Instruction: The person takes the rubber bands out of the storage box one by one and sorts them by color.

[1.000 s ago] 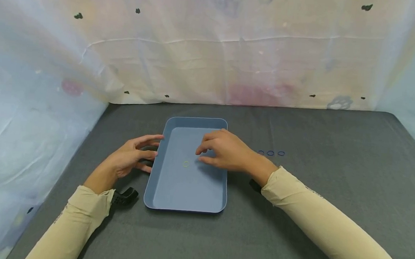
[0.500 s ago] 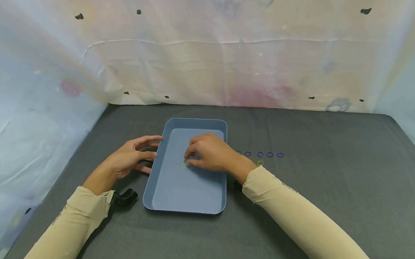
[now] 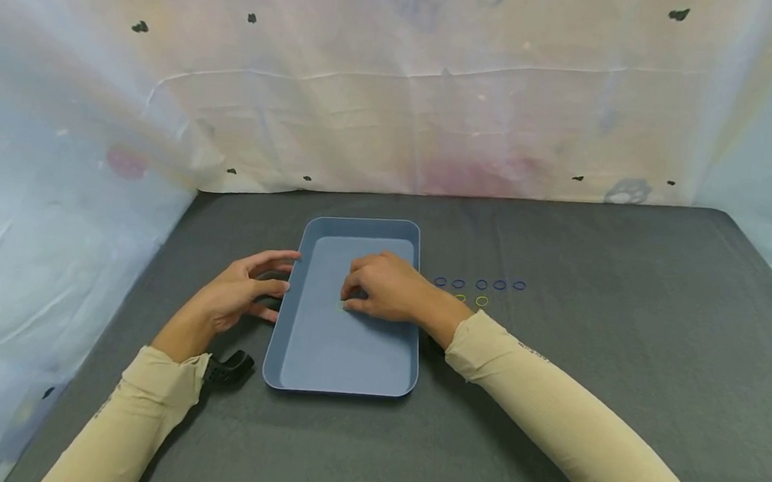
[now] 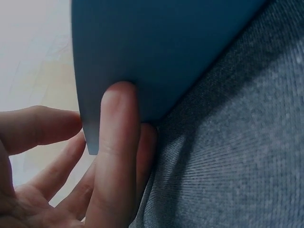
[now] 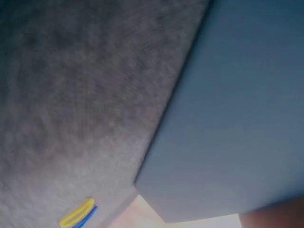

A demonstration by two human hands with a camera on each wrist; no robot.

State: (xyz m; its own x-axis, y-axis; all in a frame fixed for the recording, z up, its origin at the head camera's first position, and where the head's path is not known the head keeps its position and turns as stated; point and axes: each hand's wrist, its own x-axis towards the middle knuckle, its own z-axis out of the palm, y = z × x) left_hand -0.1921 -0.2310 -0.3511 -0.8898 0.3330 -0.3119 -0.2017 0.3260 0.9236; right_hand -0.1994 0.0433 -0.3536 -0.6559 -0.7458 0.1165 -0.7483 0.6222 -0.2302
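Observation:
A blue-grey tray [image 3: 343,359] lies on the dark grey cloth. My left hand [image 3: 239,290] is at its left side, with relaxed fingers; in the left wrist view, fingertips [image 4: 119,97] touch the tray's outer wall [image 4: 156,42] and another meets the rim. My right hand [image 3: 385,286] reaches over the tray's right wall, fingers bent down toward its floor. Thumb and index tip are right at a thin pale yellow rubber band [image 3: 340,306], mostly covered by them; I cannot tell whether they pinch it. The right wrist view shows the tray wall [image 5: 228,118], with the fingertips hidden.
Right of the tray, several blue rubber bands [image 3: 481,285] lie in a row on the cloth [image 3: 590,325]. Yellow rubber bands [image 3: 482,301] lie just in front of them, one partly behind the right wrist. A pale patterned curtain [image 3: 395,121] stands behind the table.
My right hand has moved left and slightly down within the tray, bringing its fingertips to the yellow band. Its arm now uncovers more bands on the cloth. The left hand stays at the tray.

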